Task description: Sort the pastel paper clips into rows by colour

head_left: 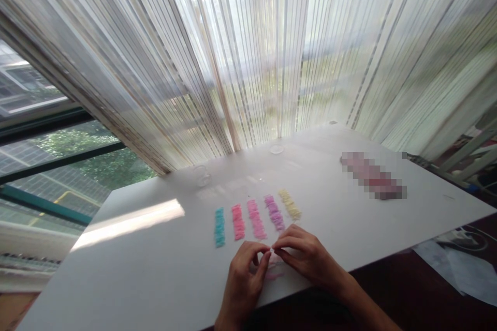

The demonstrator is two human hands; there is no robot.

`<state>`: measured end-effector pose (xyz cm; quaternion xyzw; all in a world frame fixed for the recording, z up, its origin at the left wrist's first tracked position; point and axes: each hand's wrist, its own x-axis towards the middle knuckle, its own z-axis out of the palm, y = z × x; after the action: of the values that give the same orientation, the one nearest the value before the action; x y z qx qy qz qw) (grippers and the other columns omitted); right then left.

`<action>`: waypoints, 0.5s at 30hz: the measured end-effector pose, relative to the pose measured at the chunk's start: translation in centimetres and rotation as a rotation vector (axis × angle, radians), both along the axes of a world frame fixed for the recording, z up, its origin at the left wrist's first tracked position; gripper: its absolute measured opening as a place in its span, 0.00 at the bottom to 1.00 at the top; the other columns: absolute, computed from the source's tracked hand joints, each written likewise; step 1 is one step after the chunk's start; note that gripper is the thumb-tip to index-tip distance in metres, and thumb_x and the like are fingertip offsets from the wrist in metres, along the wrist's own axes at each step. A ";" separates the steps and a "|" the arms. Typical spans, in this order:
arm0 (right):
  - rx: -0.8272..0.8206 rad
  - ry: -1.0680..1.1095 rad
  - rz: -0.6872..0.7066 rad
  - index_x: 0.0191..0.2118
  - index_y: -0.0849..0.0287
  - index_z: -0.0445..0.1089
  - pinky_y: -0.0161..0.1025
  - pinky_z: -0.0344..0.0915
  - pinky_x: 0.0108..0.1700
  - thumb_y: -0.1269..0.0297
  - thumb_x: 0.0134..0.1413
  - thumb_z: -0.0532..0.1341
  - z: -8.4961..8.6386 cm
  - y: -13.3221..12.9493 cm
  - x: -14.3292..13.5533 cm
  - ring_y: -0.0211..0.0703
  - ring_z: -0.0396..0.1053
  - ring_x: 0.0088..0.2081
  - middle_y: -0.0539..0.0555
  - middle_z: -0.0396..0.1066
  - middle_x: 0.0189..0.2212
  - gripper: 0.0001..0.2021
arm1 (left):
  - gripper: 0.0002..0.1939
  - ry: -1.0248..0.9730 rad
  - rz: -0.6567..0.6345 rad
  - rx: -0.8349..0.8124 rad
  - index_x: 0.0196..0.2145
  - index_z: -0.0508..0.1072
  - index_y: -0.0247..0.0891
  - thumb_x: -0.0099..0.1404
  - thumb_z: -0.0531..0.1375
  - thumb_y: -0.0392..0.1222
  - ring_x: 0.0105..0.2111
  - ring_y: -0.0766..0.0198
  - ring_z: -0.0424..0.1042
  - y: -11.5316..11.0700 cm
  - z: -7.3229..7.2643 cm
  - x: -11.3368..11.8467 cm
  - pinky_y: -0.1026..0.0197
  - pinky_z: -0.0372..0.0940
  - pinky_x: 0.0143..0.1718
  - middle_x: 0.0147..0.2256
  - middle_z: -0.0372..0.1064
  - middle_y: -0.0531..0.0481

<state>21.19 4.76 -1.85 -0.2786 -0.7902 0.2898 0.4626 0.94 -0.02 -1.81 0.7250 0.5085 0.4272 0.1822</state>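
Observation:
My left hand (246,271) and my right hand (305,251) meet near the table's front edge, each closed in a pinch. A small pale piece (272,250) shows between their fingertips; its kind is too small to make out. Below the fingers lie a few loose pink strips (275,275), partly hidden by my hands. Just beyond them, small thin pieces are laid side by side in columns: a teal column (219,227), a coral-red column (238,222), a pink column (256,220), a purple column (274,213) and a yellow column (289,204).
The white table (155,258) has a sunlit patch on its left. At its far edge are a clear round object (202,176) and a clear disc (277,149). A pixelated reddish item (373,176) lies at the right. Sheer striped curtains (264,62) hang behind.

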 end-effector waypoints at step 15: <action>-0.015 -0.065 -0.018 0.40 0.55 0.77 0.36 0.71 0.39 0.66 0.67 0.64 0.3 -0.1 0.1 0.42 0.74 0.36 0.52 0.76 0.33 0.03 | 0.05 -0.041 0.012 0.063 0.41 0.78 0.40 0.73 0.61 0.39 0.28 0.66 0.71 -0.4 0.2 -0.2 0.66 0.71 0.32 0.32 0.76 0.50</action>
<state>21.26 4.70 -1.58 -0.2985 -0.7999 0.2825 0.4373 0.71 -0.39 -1.61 0.7185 0.4954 0.4586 0.1672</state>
